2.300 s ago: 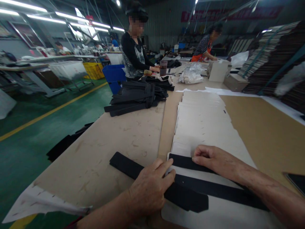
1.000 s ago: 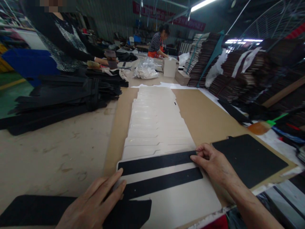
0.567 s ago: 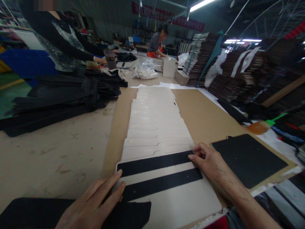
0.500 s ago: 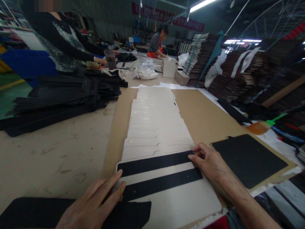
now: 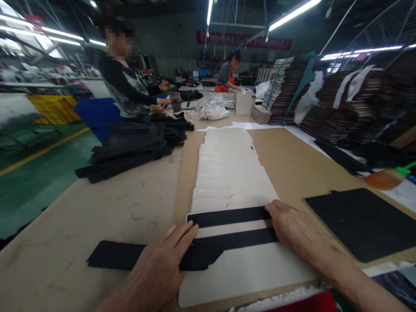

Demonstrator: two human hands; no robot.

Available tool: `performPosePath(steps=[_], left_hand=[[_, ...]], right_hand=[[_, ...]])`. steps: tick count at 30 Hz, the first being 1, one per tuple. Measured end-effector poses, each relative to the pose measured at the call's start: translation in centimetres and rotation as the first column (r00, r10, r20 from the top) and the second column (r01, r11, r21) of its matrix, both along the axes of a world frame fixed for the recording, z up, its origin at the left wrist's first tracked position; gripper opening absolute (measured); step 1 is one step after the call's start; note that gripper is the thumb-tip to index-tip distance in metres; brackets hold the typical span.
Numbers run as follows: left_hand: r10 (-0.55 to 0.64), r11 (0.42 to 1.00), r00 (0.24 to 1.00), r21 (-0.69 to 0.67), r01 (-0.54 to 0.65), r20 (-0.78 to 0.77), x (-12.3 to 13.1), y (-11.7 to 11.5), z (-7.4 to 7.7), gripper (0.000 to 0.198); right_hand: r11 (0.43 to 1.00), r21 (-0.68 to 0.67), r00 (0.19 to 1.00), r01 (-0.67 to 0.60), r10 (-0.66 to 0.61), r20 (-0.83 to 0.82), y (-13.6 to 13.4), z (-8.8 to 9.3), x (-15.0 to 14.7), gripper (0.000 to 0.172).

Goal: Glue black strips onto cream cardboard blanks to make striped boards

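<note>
A pale board [image 5: 253, 268] lies in front of me, with two black strips across it. My left hand [image 5: 162, 260] presses its fingertips on the left end of the upper black strip [image 5: 230, 216]. Under that hand's palm are loose black strips [image 5: 113, 255], poking out on both sides and covering the left end of the lower black strip [image 5: 247, 237]. My right hand [image 5: 286, 221] has its fingers closed at the upper strip's right end; the fingertips are partly hidden.
Overlapping pale boards [image 5: 224, 169] run away from me. To the right lies a black panel [image 5: 364, 223]; to the left, a heap of black strips [image 5: 136, 145]. Tall board stacks [image 5: 281, 91] stand behind. Two people work across the table, one holding a dark container [image 5: 175, 102].
My view has tilted up and turned left. My left hand and the loose strips under it have moved up over the lower strip. My right hand stays at the upper strip's right end.
</note>
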State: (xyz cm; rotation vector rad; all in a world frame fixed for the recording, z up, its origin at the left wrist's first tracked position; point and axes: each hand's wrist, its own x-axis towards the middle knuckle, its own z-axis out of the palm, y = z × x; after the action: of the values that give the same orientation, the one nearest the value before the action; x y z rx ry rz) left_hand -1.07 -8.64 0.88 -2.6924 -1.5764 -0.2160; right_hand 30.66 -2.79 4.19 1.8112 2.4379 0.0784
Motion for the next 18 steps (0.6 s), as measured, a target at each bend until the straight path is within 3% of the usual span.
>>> performPosePath(steps=[4, 6, 10, 18], left_hand=[[0.039, 0.992, 0.998, -0.114, -0.045, -0.057, 1.7, 0.6, 1.5, 0.069], [0.033, 0.992, 0.996, -0.121, -0.042, -0.078, 2.4, 1.0, 1.8, 0.067], [0.067, 0.990, 0.992, -0.118, -0.079, -0.107, 3.1, 1.3, 1.3, 0.067], [0.101, 0.993, 0.990, -0.058, -0.107, -0.097, 2.1, 1.3, -0.2, 0.068]], right_hand=[[0.989, 0.018, 0.975, -0.149, 0.144, 0.170, -0.9, 0.5, -1.4, 0.066], [0.981, 0.026, 0.957, -0.190, 0.179, 0.227, -1.2, 0.1, -2.0, 0.074], [0.979, 0.027, 0.953, -0.200, 0.188, 0.239, -1.5, -1.0, -2.5, 0.071], [0.997, 0.053, 0.996, -0.054, 0.050, 0.073, -2.0, -1.6, -0.4, 0.066]])
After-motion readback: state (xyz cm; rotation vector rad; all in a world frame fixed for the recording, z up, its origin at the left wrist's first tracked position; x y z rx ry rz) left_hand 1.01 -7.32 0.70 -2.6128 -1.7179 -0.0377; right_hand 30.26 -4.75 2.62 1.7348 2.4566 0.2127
